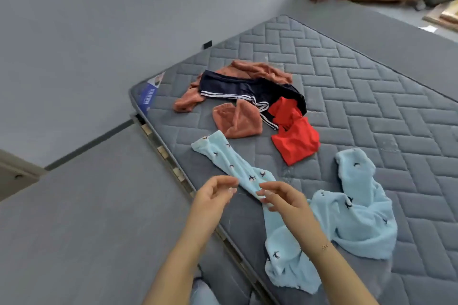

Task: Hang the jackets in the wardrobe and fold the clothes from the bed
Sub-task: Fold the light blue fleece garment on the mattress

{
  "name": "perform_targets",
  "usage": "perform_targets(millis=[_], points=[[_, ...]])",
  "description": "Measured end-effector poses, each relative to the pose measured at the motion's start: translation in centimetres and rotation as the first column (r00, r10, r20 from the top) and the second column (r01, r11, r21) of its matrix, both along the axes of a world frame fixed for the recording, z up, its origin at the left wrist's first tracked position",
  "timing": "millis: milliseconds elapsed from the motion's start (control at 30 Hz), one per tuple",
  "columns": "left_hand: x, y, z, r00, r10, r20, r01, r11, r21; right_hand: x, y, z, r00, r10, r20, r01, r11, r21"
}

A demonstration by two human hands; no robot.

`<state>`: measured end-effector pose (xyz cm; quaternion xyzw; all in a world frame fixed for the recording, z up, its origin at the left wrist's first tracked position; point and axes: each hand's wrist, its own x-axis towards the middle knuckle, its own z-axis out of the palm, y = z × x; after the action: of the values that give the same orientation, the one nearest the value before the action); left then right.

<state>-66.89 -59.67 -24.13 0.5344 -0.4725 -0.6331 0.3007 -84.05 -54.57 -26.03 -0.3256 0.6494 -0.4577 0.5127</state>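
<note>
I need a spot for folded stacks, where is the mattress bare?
The mattress is bare right of the red garment and beyond the light blue garment. It is crowded around the navy shorts and rust-coloured garment.

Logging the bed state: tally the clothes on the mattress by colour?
Light blue fleece with bird print: 1
Red garment: 1
Navy garment with white stripes: 1
Rust-orange fleece: 2 visible parts, and; cannot tell if one garment
Total: 4 or 5
</note>
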Motion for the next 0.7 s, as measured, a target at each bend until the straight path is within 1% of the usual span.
perform_targets(millis=[100, 133, 200, 267, 367, 433, 467, 500, 567, 633, 700], points=[[-5.0, -3.7, -4.3, 0.981, -0.193, 0.021, 0.189, 0.975, 0.116, -4.1, -1.1, -3.7, 0.983, -0.183, -0.006, 0.183, 0.981, 0.066], [-5.9, -4.4, -5.4, 0.973, -0.226, 0.038, 0.219, 0.966, 0.14, -4.9, -1.3, -4.4, 0.976, -0.219, -0.005, 0.218, 0.972, 0.09], [-9.2, -6.8, -8.5, 0.925, -0.373, 0.073, 0.354, 0.916, 0.191, -7.7, -1.5, -6.7, 0.914, -0.406, 0.009, 0.401, 0.906, 0.134], [-12.4, -8.4, -11.4, 0.854, -0.509, 0.106, 0.475, 0.847, 0.236, -10.4, -1.3, -8.8, 0.811, -0.584, 0.034, 0.572, 0.804, 0.164], [-17.2, -8.8, -15.7, 0.722, -0.677, 0.143, 0.624, 0.726, 0.288, -13.9, 0.9, -12.2, 0.593, -0.804, 0.054, 0.778, 0.589, 0.221], [-20.7, -7.9, -18.9, 0.633, -0.756, 0.164, 0.687, 0.647, 0.33, -15.5, 3.3, -14.9, 0.463, -0.885, 0.046, 0.853, 0.459, 0.25], [-22.4, -7.3, -20.4, 0.599, -0.782, 0.174, 0.705, 0.618, 0.347, -16.2, 4.6, -16.4, 0.424, -0.905, 0.031, 0.872, 0.417, 0.256], [-24.3, -6.7, -22.1, 0.586, -0.789, 0.185, 0.706, 0.609, 0.362, -16.8, 5.8, -17.9, 0.408, -0.913, 0.009, 0.881, 0.396, 0.26], [-27.8, -5.5, -25.2, 0.593, -0.78, 0.199, 0.674, 0.616, 0.409, -17.7, 8.0, -21.1, 0.43, -0.902, -0.041, 0.87, 0.402, 0.285], [-30.7, -4.1, -28.5, 0.603, -0.774, 0.191, 0.627, 0.609, 0.487, -18.1, 9.8, -24.6, 0.506, -0.858, -0.082, 0.824, 0.453, 0.341], [-32.7, -2.3, -31.5, 0.642, -0.744, 0.185, 0.569, 0.624, 0.536, -17.8, 11.1, -27.7, 0.632, -0.771, -0.078, 0.72, 0.547, 0.427]])
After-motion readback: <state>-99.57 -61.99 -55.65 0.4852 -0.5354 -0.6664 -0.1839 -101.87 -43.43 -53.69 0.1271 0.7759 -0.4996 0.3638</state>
